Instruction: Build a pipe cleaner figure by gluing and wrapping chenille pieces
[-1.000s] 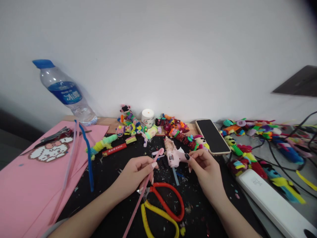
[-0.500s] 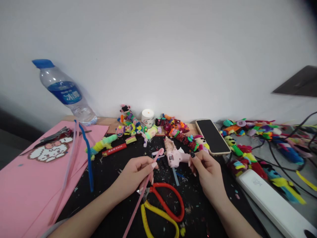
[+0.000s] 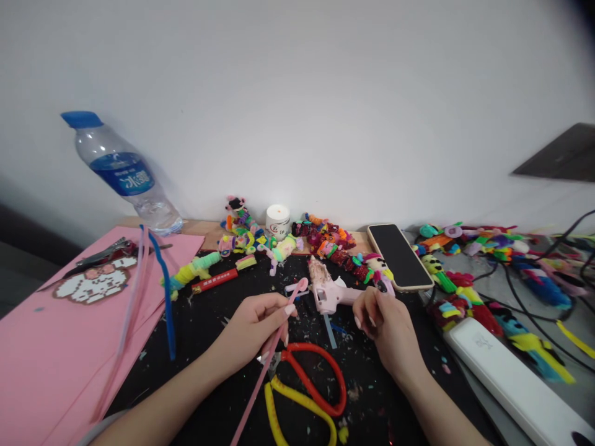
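Observation:
My left hand (image 3: 253,328) pinches a long pink pipe cleaner (image 3: 263,375) between thumb and fingers; its upper end curls into a small loop just past my fingertips. My right hand (image 3: 383,319) hovers with its fingers curled in, right beside the handle of a pink glue gun (image 3: 328,294) lying on the black mat (image 3: 209,347). Nothing shows inside that hand. Red and yellow scissors (image 3: 311,384) lie open on the mat between my forearms.
Pink paper sheets (image 3: 56,353) with blue and pink pipe cleaners (image 3: 165,291) lie at left, a water bottle (image 3: 123,173) behind them. Pipe-cleaner figures (image 3: 334,244) and a white jar (image 3: 277,220) line the wall. A phone (image 3: 400,255), cables and a white power strip (image 3: 511,378) are at right.
My right hand has drawn back from the glue gun's top, dropped slightly and curled its fingers inward. The left hand and pipe cleaner have stayed still.

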Demonstrator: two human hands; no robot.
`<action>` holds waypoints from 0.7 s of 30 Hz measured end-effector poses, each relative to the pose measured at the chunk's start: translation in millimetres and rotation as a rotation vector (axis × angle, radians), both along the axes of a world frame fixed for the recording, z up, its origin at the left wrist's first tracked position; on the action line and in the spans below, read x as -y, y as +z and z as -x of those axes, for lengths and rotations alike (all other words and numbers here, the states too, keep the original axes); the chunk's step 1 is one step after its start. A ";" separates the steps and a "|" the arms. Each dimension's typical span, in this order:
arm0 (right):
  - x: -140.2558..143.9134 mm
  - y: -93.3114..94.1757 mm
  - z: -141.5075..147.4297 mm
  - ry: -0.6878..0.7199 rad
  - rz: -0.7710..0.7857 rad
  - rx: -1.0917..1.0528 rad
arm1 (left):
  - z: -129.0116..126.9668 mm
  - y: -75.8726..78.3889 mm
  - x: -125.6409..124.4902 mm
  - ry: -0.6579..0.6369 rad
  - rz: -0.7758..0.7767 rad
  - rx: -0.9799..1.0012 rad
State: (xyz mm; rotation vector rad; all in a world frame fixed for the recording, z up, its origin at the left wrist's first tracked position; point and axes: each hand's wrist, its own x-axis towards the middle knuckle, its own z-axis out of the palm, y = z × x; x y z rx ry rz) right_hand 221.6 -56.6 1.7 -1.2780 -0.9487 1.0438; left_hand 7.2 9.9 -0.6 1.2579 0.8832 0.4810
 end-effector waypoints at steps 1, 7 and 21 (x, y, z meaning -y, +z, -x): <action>-0.3 0.8 0.5 0.005 -0.002 -0.018 | -0.3 0.4 -0.1 0.002 0.001 -0.001; -0.8 3.9 1.3 -0.025 0.066 0.040 | -0.2 1.4 0.6 -0.001 0.005 -0.003; -3.4 -0.1 -0.3 -0.096 0.055 0.362 | 0.2 0.6 0.4 -0.012 -0.013 -0.006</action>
